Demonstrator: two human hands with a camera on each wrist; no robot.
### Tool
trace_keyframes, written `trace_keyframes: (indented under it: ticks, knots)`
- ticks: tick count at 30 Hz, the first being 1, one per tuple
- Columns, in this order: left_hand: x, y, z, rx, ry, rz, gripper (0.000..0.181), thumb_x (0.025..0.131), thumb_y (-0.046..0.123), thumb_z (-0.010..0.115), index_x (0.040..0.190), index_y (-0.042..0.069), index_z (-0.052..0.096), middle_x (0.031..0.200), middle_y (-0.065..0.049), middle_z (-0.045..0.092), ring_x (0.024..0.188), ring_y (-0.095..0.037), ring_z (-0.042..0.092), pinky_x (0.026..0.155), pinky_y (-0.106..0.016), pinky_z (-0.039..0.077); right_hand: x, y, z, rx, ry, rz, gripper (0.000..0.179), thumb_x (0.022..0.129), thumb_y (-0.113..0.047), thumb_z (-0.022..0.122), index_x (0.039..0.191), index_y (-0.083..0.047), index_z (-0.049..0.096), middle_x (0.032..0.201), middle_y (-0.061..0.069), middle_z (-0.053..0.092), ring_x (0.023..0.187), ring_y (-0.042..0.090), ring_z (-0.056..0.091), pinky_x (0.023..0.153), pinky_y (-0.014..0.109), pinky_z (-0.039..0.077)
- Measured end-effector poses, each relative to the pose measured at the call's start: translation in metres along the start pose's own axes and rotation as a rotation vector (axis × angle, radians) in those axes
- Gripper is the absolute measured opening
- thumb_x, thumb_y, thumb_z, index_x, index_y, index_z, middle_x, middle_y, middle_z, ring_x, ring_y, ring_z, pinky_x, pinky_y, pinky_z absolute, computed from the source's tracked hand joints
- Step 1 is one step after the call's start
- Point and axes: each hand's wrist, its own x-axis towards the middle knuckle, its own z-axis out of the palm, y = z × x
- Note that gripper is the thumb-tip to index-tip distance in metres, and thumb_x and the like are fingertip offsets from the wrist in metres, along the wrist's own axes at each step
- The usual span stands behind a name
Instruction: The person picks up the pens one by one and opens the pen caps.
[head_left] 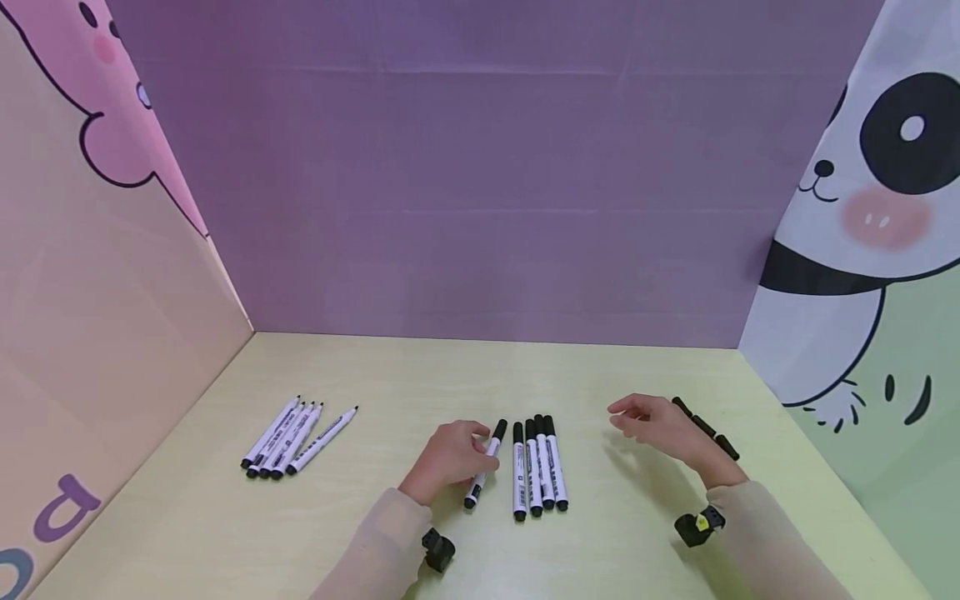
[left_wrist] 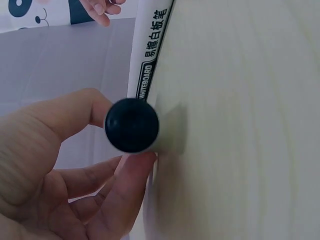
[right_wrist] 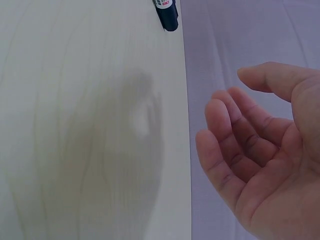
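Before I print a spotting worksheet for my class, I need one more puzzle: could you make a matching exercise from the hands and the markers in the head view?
1. Left hand
2. Right hand
3. Four black-topped markers
4. Thin-tipped markers

A. Lying between the two hands
B. Holding nothing
C. Lying to the left of both hands
D. Pinching a single marker

Pairs: 1-D; 2-B; 3-A; 4-C

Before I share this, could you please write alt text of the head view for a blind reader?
A person's left hand pinches a capped marker beside four more capped markers on a pale table. The empty right hand hovers near black caps; five uncapped markers lie at far left.
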Motion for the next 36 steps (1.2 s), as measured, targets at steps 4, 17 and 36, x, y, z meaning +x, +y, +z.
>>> trace_keyframes:
  ticks: [4, 17, 36]
  knots:
    - [-0.001, 0.001, -0.003, -0.019, 0.005, 0.007, 0.05, 0.081, 0.012, 0.078, 0.126, -0.004, 0.064, 0.082, -0.001, 0.061, 0.052, -0.012, 0.056, 0.052, -0.027, 0.05, 0.0, -0.002, 0.001, 0.006, 0.0, -0.003, 0.038, 0.099, -0.025, 0.065, 0.124, 0.003, 0.062, 0.099, 0.015, 0.067, 0.089, 0.029, 0.063, 0.078, 0.038, 0.053]
    - [0.001, -0.001, -0.009, -0.101, 0.03, 0.024, 0.042, 0.083, 0.012, 0.078, 0.123, 0.002, 0.069, 0.088, -0.001, 0.061, 0.055, -0.012, 0.056, 0.051, -0.027, 0.05, 0.008, -0.004, 0.012, 0.067, -0.036, -0.02, 0.036, 0.1, -0.025, 0.063, 0.125, 0.002, 0.063, 0.107, 0.015, 0.068, 0.095, 0.029, 0.064, 0.081, 0.038, 0.053]
    - [-0.006, 0.013, -0.015, -0.083, 0.039, 0.132, 0.037, 0.082, 0.015, 0.076, 0.118, 0.008, 0.073, 0.091, 0.001, 0.064, 0.063, -0.013, 0.055, 0.053, -0.027, 0.046, 0.028, -0.036, 0.053, 0.093, -0.09, -0.075, 0.042, 0.101, -0.03, 0.062, 0.13, 0.001, 0.062, 0.113, 0.013, 0.069, 0.099, 0.023, 0.065, 0.082, 0.039, 0.053]
